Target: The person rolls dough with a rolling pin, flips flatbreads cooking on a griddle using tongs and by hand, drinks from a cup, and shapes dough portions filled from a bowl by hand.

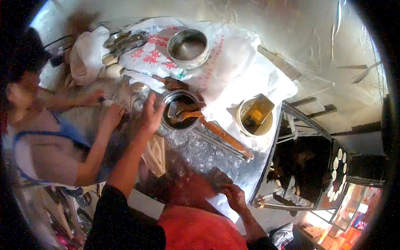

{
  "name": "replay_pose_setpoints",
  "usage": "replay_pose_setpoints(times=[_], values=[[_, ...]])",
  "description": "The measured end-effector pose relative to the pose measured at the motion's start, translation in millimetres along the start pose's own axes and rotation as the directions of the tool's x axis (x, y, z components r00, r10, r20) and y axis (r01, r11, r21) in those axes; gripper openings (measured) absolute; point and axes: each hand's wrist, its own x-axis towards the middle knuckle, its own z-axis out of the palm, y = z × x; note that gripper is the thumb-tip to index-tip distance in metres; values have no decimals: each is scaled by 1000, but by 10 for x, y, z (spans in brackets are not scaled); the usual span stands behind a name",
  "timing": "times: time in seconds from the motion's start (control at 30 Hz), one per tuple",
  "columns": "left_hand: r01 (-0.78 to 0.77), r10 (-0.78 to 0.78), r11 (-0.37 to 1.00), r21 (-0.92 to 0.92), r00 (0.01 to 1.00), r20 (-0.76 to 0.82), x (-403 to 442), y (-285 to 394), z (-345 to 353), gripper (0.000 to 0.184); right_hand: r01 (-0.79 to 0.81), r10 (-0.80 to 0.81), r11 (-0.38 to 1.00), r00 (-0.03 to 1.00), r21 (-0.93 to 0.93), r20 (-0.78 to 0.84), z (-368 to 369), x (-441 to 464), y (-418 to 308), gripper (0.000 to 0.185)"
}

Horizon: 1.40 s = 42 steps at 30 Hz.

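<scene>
Watching remotely, I see the left hand [153,113] loosely spread beside the pot [200,121]; dough [155,157] lies toward the table's [193,155] near edge, probably for easy reach; the right hand [236,198] curls near the near-right corner, contents unclear.

At twelve o'clock, a white plastic sack [233,62] bears red lettering [155,56] and one green mark [181,76]; centrally, a silver-rimmed round metal pot [181,128] is dark inside; at six, a cloth garment [202,229] is red.
</scene>
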Motion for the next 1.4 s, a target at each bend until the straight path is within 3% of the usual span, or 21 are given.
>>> replay_pose_setpoints(times=[0.07, 0.17, 0.23, 0.3, 0.4, 0.47, 0.5, 0.57, 0.6, 0.67, 0.7, 0.73, 0.9, 0.97, 1.1, 1.17, 1.2, 1.23, 1.3, 1.33, 1.4], values=[[207, -205, 953, -223, 978, 31, 303, 788, -10, 57, -24, 24, 1000, 1000, -1, -3, 21, 18, 38, 21], [407, -364, 760, -507, 912, 186, 923, 1220, 192, 52, -62, 62, 991, 998, 115, 4, 81, 110, 87, 21], [483, -390, 758, -439, 874, 289, 1316, 1376, 336, 61, -67, 68, 989, 998, 134, 2, 125, 150, 101, 20], [526, -438, 756, -389, 849, 296, 1537, 1500, 491, 53, -38, 38, 995, 999, 88, 2, 56, 255, -88, 20], [522, -414, 774, -358, 845, 337, 1799, 1288, 628, 37, -85, 86, 980, 996, 178, 2, 38, 378, -260, 20], [513, -404, 755, -408, 854, 326, 1721, 1321, 537, 37, 15, -15, 999, 1000, -35, 4, -8, 379, -341, 21], [507, -401, 729, -459, 861, 314, 1610, 1315, 507, 38, 49, -49, 998, 999, -39, -4, 60, 323, -162, 21], [363, -265, 799, -480, 928, 262, 1075, 1627, 215, 38, -105, 119, 956, 992, 273, -34, 163, 225, -88, 22], [385, -252, 787, -483, 914, 317, 773, 1719, 47, 36, -90, 102, 977, 993, 191, -55, 129, 207, -131, 22], [401, -235, 794, -457, 896, 378, 155, 1668, -201, 41, -235, 237, 930, 971, 282, 28, 21, 191, -352, 27], [408, -242, 814, -413, 885, 397, -253, 1917, -299, 49, -321, 309, 894, 947, 312, 86, 11, 166, -395, 30], [440, -455, 889, 128, 812, 366, -581, 1955, -473, 54, -297, 292, 868, 954, 399, 74, 45, 136, -404, 34], [279, -266, 956, 85, 713, 649, -1995, 1256, -496, 51, -299, 294, 765, 950, 570, 104, 66, -27, -617, 59], [14, -109, 985, 170, 820, 561, -2347, 1016, -351, 58, -326, 312, 740, 941, 588, 129, 127, -106, -642, 66], [118, -142, 989, 89, 917, 373, -2365, 854, -582, 56, -405, 351, 699, 912, 589, 210, 248, -295, -591, 74], [301, -325, 887, 349, 945, 12, -2291, 469, -812, 56, -422, 318, 682, 907, 598, 277, 287, -293, -553, 76], [304, -323, 890, 340, 946, -1, -2244, 61, -841, 56, -427, 321, 681, 904, 595, 281, 329, -289, -569, 78], [389, -380, 916, 97, 919, -105, -2198, -483, -774, 53, -433, 325, 680, 901, 592, 286, 361, -282, -568, 80], [429, -458, 887, -173, 867, -195, -2039, -952, -555, 50, -433, 314, 700, 901, 568, 300, 408, -229, -503, 84], [378, -342, 925, 46, 878, -335, -1922, -1012, -423, 50, -441, 351, 679, 897, 586, 269, 455, -211, -483, 83], [372, -236, 875, 311, 887, -396, -1810, -1102, -250, 52, -476, 402, 643, 876, 600, 265, 439, -172, -576, 83]])
